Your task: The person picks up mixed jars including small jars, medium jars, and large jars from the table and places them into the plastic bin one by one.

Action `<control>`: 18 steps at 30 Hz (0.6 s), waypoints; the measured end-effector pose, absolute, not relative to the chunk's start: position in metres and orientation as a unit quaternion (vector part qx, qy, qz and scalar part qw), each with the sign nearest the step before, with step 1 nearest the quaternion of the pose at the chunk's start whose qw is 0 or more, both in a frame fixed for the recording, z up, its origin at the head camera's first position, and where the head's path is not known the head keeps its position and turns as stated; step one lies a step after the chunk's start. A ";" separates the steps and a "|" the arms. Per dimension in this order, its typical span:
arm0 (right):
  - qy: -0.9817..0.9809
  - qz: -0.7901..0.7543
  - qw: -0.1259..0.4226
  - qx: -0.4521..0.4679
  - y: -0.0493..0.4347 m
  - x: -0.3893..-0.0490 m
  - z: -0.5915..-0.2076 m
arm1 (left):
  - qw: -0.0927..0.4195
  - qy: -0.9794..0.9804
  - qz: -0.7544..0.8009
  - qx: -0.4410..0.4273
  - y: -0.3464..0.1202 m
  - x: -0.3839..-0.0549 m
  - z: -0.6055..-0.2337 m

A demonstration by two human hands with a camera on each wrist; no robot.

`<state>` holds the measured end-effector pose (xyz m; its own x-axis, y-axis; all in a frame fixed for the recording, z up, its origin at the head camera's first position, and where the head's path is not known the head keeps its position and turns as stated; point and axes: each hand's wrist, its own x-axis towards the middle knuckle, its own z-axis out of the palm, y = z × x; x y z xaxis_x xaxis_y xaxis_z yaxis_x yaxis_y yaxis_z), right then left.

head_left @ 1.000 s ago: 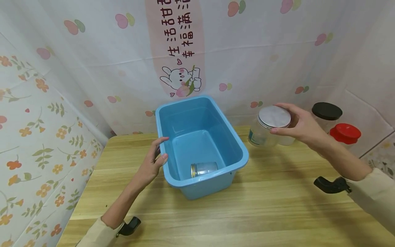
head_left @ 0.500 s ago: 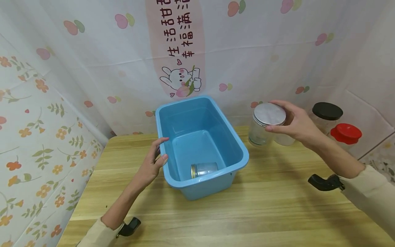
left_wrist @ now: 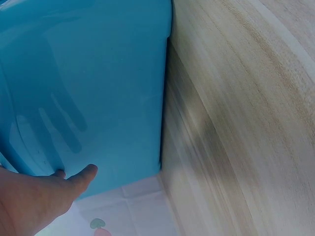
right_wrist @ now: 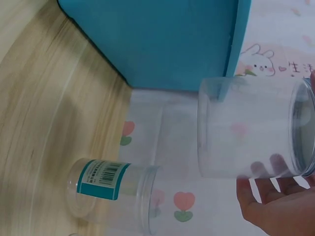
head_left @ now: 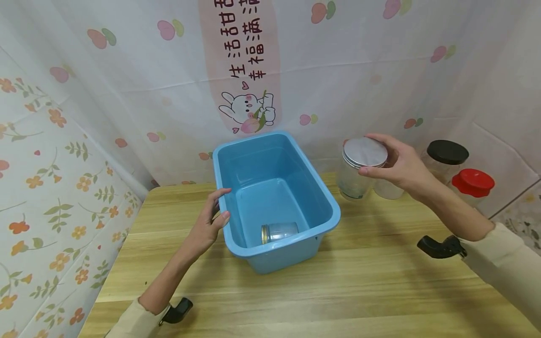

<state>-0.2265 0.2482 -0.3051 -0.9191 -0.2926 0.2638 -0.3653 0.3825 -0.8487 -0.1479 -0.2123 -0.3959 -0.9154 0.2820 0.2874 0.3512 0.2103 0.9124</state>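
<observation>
As the head view shows, the right hand (head_left: 403, 166) has carried a clear cylindrical jar with a round silver lid (head_left: 352, 177) left, nearer the blue plastic tub with rounded corners (head_left: 287, 260); thumb and fingers span the lid. I see a smaller clear jar with a gold band (head_left: 282, 230) lying inside the tub's near end. In my left wrist view, the left hand (left_wrist: 37, 199), half-curled, holds the glossy left side. On my right wrist feed, the silver-lidded jar hangs off the wood-grain table (right_wrist: 44, 108); a teal-labelled transparent jar (right_wrist: 103, 179) stands nearby.
</observation>
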 end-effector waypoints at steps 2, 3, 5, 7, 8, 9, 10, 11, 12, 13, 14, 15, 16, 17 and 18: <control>-0.832 0.517 0.037 0.199 0.247 -0.226 -0.303 | 0.030 -0.778 -0.594 -0.204 -0.212 -0.148 -0.396; -0.833 0.514 0.039 0.199 0.246 -0.226 -0.302 | 0.031 -0.778 -0.594 -0.203 -0.212 -0.148 -0.396; -0.835 0.511 0.041 0.200 0.244 -0.226 -0.299 | 0.032 -0.779 -0.592 -0.203 -0.212 -0.147 -0.396; -0.839 0.505 0.044 0.198 0.241 -0.226 -0.297 | 0.034 -0.779 -0.592 -0.203 -0.212 -0.147 -0.396; -0.840 0.503 0.045 0.198 0.240 -0.226 -0.296 | 0.034 -0.780 -0.591 -0.203 -0.212 -0.147 -0.396; -0.840 0.503 0.046 0.198 0.238 -0.226 -0.295 | 0.035 -0.780 -0.591 -0.203 -0.212 -0.147 -0.396; -0.841 0.502 0.047 0.198 0.236 -0.226 -0.293 | 0.035 -0.780 -0.591 -0.203 -0.212 -0.147 -0.396; -0.843 0.498 0.049 0.199 0.233 -0.226 -0.292 | 0.035 -0.780 -0.591 -0.203 -0.212 -0.147 -0.396; -0.845 0.494 0.051 0.199 0.231 -0.226 -0.290 | 0.035 -0.780 -0.591 -0.203 -0.212 -0.146 -0.397; -0.847 0.490 0.053 0.200 0.229 -0.225 -0.289 | 0.035 -0.780 -0.591 -0.202 -0.212 -0.146 -0.397; -0.849 0.485 0.058 0.202 0.226 -0.225 -0.287 | 0.036 -0.781 -0.590 -0.203 -0.212 -0.146 -0.397; -0.851 0.480 0.063 0.204 0.224 -0.225 -0.286 | 0.036 -0.780 -0.590 -0.203 -0.212 -0.146 -0.397; -0.854 0.473 0.069 0.206 0.222 -0.224 -0.284 | 0.036 -0.780 -0.590 -0.204 -0.212 -0.146 -0.397; -0.856 0.468 0.075 0.209 0.219 -0.224 -0.283 | 0.037 -0.781 -0.590 -0.204 -0.212 -0.147 -0.397; -0.856 0.464 0.081 0.212 0.216 -0.223 -0.281 | 0.037 -0.780 -0.590 -0.204 -0.212 -0.147 -0.397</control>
<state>-0.2233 0.2163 -0.2810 -0.8969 -0.2882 0.3353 -0.4382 0.4787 -0.7608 -0.1466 -0.2118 -0.3969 -0.9137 0.2751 0.2990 0.3628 0.2209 0.9053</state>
